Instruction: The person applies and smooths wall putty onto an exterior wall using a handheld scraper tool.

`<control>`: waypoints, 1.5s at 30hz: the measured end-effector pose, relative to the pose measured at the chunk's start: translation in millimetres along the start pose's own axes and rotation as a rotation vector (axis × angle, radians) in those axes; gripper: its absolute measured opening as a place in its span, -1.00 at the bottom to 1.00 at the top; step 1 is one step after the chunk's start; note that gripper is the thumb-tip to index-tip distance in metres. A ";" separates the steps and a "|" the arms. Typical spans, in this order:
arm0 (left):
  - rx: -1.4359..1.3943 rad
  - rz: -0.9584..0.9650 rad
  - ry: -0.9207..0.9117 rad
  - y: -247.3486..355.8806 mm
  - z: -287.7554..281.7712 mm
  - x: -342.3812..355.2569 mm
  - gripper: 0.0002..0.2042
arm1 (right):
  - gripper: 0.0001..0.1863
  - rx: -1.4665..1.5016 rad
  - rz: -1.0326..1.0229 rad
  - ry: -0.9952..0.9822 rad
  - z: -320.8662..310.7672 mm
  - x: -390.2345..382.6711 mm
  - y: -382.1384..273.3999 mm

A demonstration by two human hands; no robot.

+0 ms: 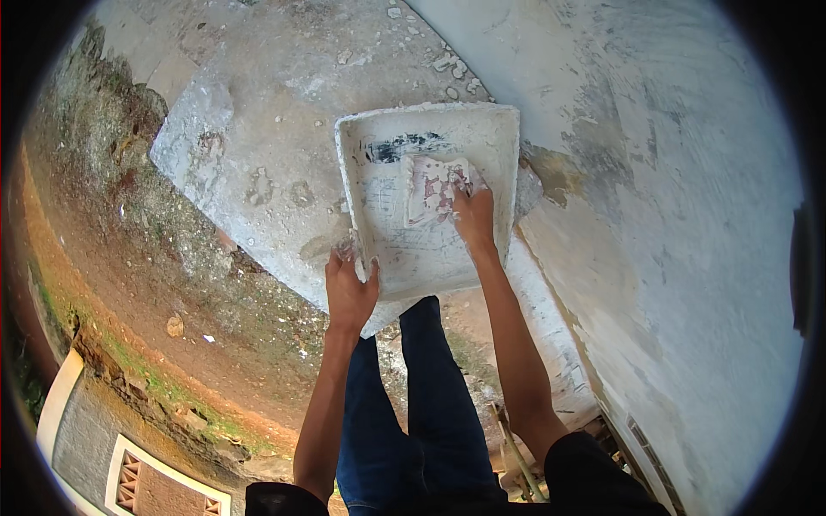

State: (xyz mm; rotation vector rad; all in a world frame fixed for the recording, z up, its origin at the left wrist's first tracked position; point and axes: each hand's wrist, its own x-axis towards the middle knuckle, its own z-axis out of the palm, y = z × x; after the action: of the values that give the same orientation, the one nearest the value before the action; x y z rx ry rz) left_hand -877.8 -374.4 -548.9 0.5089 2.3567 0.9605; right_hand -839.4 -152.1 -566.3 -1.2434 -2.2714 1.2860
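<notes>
A shallow white plastic tray (pixel 396 258), streaked with dried paint and a dark smear near its far side, is in front of me. My left hand (pixel 351 292) grips its near left corner, fingers curled at the rim. My right hand (pixel 475 219) is closed on a square white pad (pixel 426 193) with pinkish patches, inside the tray toward its far right. The pad's underside is hidden. The tray is over a pale, paint-spattered slab (pixel 249 146).
A whitish, patchy wall (pixel 654 215) runs along my right. Dirt ground with moss (pixel 129 224) lies beyond the slab's left edge. A low structure with cream trim (pixel 60 396) is at lower left, and poles (pixel 520 456) lie behind my legs.
</notes>
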 end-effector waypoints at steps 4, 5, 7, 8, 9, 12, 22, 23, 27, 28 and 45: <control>0.049 0.037 -0.053 2.8 -0.7 -2.1 -0.67 | -0.77 -0.086 0.300 0.105 -10.7 2.9 25.5; 0.044 0.036 -0.047 3.0 -1.1 -1.9 -0.67 | -0.77 -0.114 0.353 0.111 -9.1 4.4 44.4; 0.073 0.035 -0.062 2.5 -2.2 -1.9 -0.67 | -0.75 -0.060 0.290 0.139 1.1 2.6 55.3; 0.088 0.033 -0.072 0.3 -1.9 -2.7 -0.68 | -0.73 -0.002 0.236 0.168 6.8 1.0 56.6; 0.088 0.029 -0.067 -4.6 -2.6 -4.4 -0.68 | -0.73 -0.002 0.233 0.162 14.3 -1.8 44.5; 0.222 0.118 -0.064 -18.9 -6.0 -10.5 -0.60 | -0.66 -0.007 0.222 0.081 24.0 -5.5 9.4; 0.246 0.009 -0.201 -17.7 -13.2 -26.3 -0.53 | -0.64 0.022 0.216 0.114 29.2 16.8 21.5; 0.199 0.005 -0.186 -19.4 -12.4 -27.8 -0.54 | -0.64 -0.093 0.225 0.095 30.7 15.4 20.0; 0.105 0.000 -0.167 -19.8 -7.1 -29.7 -0.54 | -0.61 -0.103 0.200 -0.094 26.5 8.0 16.7; 0.090 -0.013 -0.164 -20.0 -5.7 -29.6 -0.53 | -0.60 -0.080 0.125 -0.086 28.9 4.8 16.1; 0.021 0.048 -0.161 -35.0 -2.9 -36.7 -0.44 | -0.53 -0.078 0.012 -0.305 30.1 43.9 3.9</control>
State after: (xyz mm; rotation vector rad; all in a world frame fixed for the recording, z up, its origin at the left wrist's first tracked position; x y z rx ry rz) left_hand -855.7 -418.7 -560.1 0.6301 2.2213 0.8823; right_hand -881.0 -134.6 -594.9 -1.1539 -2.5467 1.4947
